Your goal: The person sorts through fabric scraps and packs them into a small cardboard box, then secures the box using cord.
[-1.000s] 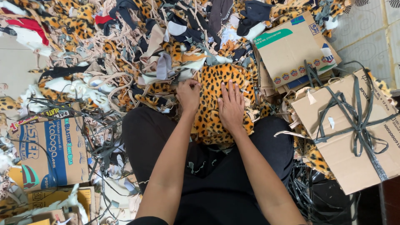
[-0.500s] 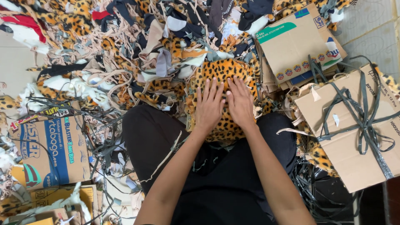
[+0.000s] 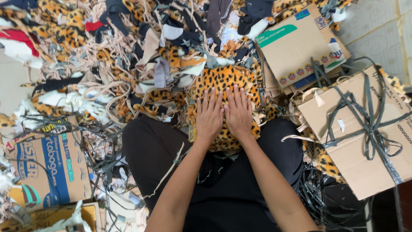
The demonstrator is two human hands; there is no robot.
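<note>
Since half a second ago both hands have slid down the leopard-print fabric piece [image 3: 223,81] toward the lap and drawn closer, now side by side with thumbs nearly touching. Left hand [image 3: 209,115] and right hand [image 3: 237,112] lie flat, fingers spread and extended, palms pressing the cloth; neither grips anything. The piece lies across the knees of the black trousers [image 3: 163,150], its far edge running into the scrap heap [image 3: 128,64]. Judged soft, light, plush and limp: it would fold and sag when lifted, not slippery, not fragile; best taken by pinching the far corners or side edges. Loose beige and black strips tangle around it and could drag along. Flattened cardboard box [image 3: 296,47] lies just right of the cloth; a second box tied with grey strapping [image 3: 365,124] sits near the right knee; printed blue carton [image 3: 47,167] at left.
</note>
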